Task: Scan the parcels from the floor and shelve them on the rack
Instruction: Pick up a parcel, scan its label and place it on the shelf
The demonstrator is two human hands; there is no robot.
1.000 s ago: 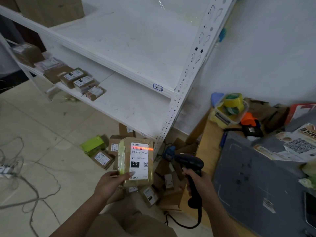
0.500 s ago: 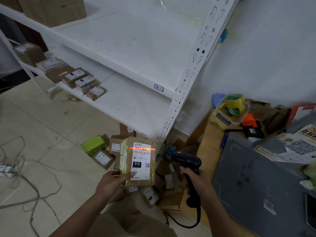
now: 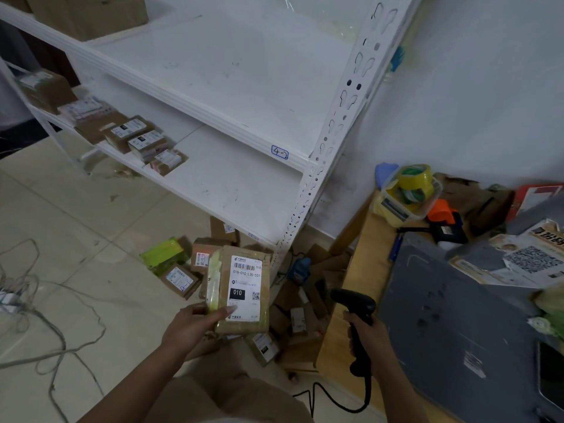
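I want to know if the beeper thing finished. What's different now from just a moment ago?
The orange scan line that lay across the label of the parcel has gone out. Nothing was picked up or let go: the left hand still holds the parcel up and the right hand still grips the scanner. The parcels on the rack look unchanged.

White metal rack (image 3: 338,123): upper shelf (image 3: 232,71) carries a cardboard box (image 3: 91,13) at far-left corner, w/ tag "4-2" (image 3: 280,152) on its front edge. Lower shelf (image 3: 238,190): row of shelved parcels (image 3: 134,135) at left end, labels up, packed side by side. Tiled floor (image 3: 76,215): loose pile of floor parcels (image 3: 180,277) by the rack foot, green packet (image 3: 163,254) beside them, tangled cables (image 3: 45,340) at left. Wooden table (image 3: 363,270) at rt: grey slab (image 3: 457,315), clear tub (image 3: 409,190) w/ tape rolls, QR-code papers (image 3: 531,261).
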